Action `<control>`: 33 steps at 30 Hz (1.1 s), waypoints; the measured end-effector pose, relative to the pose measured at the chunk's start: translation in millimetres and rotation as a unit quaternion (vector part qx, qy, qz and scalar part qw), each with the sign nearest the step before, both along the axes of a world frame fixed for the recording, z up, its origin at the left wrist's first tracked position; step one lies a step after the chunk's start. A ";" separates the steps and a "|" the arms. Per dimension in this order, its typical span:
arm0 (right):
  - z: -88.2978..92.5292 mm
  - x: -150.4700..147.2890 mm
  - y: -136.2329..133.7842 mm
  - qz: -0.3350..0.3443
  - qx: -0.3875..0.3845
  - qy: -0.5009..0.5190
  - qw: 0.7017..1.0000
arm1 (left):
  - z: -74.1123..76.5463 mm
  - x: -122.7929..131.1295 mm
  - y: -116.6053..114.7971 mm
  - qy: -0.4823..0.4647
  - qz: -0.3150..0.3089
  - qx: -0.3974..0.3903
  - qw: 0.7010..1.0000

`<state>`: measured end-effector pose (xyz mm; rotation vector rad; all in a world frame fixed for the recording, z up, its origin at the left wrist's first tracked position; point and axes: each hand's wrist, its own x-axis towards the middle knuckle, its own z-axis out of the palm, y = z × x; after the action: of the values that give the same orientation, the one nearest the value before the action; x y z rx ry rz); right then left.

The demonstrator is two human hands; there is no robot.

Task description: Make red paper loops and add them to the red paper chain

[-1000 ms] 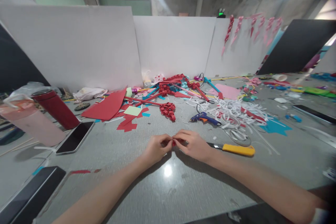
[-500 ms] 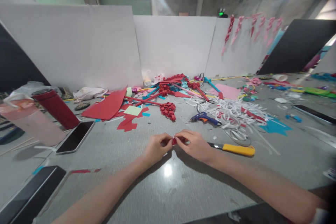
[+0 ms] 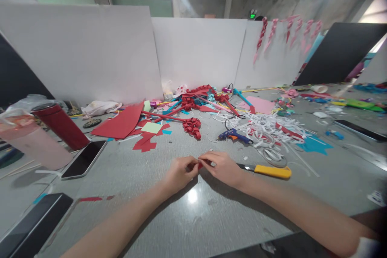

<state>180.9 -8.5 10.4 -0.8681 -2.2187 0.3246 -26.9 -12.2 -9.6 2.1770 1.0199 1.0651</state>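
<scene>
Left hand [image 3: 180,169]: thumb and fingers drawn together, pinching one side of a small red piece [image 3: 200,165]. Right hand [image 3: 222,167]: fingertips likewise closed on the piece from its other side, the two hands nearly meeting. The piece sits between them, just over the gray table [image 3: 145,225]. Fingers cover most of it; probably folded or curled paper, though its exact shape cannot be made out.

Handling estimate: very light, thin, fairly stiff along a crease but easily crushed or torn; little slip expected against dry skin. Best hold: a fingertip pinch at opposite edges, with light pressure.

Just beyond the right hand: a utility knife [image 3: 272,171] with a yellow handle, lying flat, blade end toward the wrist. Farther forward: a blue glue gun [image 3: 234,135], a red curled-paper cluster [image 3: 192,127] on a red stick, and a heap of white strips [image 3: 260,127]. Forward left: a red sheet [image 3: 121,123]. Outer left: a phone [image 3: 84,160] and a red flask [image 3: 62,126]. White panels [image 3: 199,52] stand behind.
</scene>
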 end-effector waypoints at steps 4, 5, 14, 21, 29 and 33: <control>0.2 0.7 0.1 -0.007 0.004 -0.007 1.000 | 1.2 -0.7 1.0 -0.011 0.008 -0.009 1.000; 0.0 0.6 -0.1 -0.007 0.009 -0.007 1.000 | 1.7 -0.8 1.1 -0.010 0.010 -0.007 1.000; -7.2 1.6 3.6 0.010 0.059 -0.023 0.998 | 5.5 -0.9 -0.4 0.004 0.009 0.005 1.000; -8.0 1.9 4.8 0.019 0.057 -0.026 0.998 | 4.6 -0.4 0.4 0.005 0.012 0.008 1.000; -4.4 1.3 2.9 0.005 0.038 -0.009 0.999 | 1.0 -1.4 2.7 -0.011 0.019 -0.007 1.000; -3.5 1.0 2.7 0.013 0.035 0.002 0.999 | 0.2 -1.1 3.2 -0.018 0.027 -0.003 0.999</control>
<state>181.9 -5.9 6.9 -0.7998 -2.2260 0.2591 -28.1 -9.0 -9.4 2.1280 1.0692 1.1204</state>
